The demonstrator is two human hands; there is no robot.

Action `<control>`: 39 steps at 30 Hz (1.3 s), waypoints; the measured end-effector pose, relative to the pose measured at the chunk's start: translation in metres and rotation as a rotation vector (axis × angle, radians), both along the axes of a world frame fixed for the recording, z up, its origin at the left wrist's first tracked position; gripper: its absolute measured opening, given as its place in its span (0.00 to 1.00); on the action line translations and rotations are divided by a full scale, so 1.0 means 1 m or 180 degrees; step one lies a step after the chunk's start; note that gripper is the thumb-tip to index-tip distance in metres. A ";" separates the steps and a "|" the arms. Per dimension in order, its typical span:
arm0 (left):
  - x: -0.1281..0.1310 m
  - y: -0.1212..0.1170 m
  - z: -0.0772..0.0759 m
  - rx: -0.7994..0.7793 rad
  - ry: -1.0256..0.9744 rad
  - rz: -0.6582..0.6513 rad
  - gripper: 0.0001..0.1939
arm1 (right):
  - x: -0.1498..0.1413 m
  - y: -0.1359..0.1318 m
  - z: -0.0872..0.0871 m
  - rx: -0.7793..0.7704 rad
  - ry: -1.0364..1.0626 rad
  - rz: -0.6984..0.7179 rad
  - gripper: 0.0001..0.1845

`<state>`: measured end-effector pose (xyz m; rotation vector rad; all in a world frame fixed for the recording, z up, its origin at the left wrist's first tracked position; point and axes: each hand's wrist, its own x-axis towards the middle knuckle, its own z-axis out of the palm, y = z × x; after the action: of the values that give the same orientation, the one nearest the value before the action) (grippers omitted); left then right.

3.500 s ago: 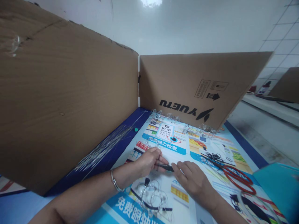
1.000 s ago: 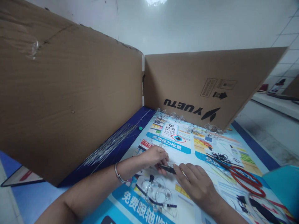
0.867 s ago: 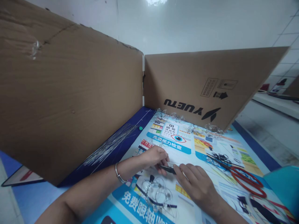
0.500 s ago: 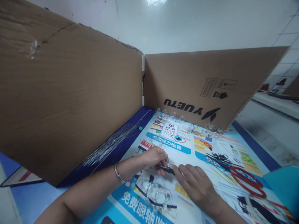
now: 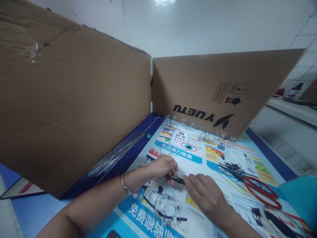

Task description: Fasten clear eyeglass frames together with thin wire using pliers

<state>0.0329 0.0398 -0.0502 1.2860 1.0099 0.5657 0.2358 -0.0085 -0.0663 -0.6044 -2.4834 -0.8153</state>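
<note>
The right hand [image 5: 206, 198] is gripping a slim dark tool [image 5: 176, 179] at lower centre, its far end reaching the left hand [image 5: 164, 167], whose fingers are curling closer than in the earliest view; what they are holding cannot be told. A wiry tangle [image 5: 165, 207] is lying below, red-handled scissors [image 5: 262, 192] at lower right.

The fingers of the right hand [image 5: 208, 195] are drawn closer together on the slim black tool [image 5: 177, 179], hiding the pale strip visible between them a moment earlier. The left hand [image 5: 166, 166], more outstretched at first, now curls tighter.
</note>
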 end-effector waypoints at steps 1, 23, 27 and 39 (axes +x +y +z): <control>0.000 0.000 0.001 0.0080 0.0032 0.0011 0.14 | 0.000 0.001 -0.002 -0.0046 0.0026 -0.0007 0.15; -0.013 -0.007 0.016 0.2848 0.1488 -0.0700 0.10 | -0.010 0.001 -0.012 -0.1161 0.0953 -0.0214 0.10; -0.013 -0.007 0.010 0.3157 0.1703 -0.0842 0.10 | -0.007 0.003 -0.017 -0.1463 0.0929 -0.0276 0.11; -0.015 0.000 0.007 0.3344 0.1950 -0.1110 0.11 | -0.004 0.007 -0.022 -0.1898 0.0721 -0.0604 0.09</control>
<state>0.0180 0.0402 -0.0437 2.6254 0.9424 0.4323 0.2313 -0.0015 -0.0883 -1.0786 -2.4651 -0.0351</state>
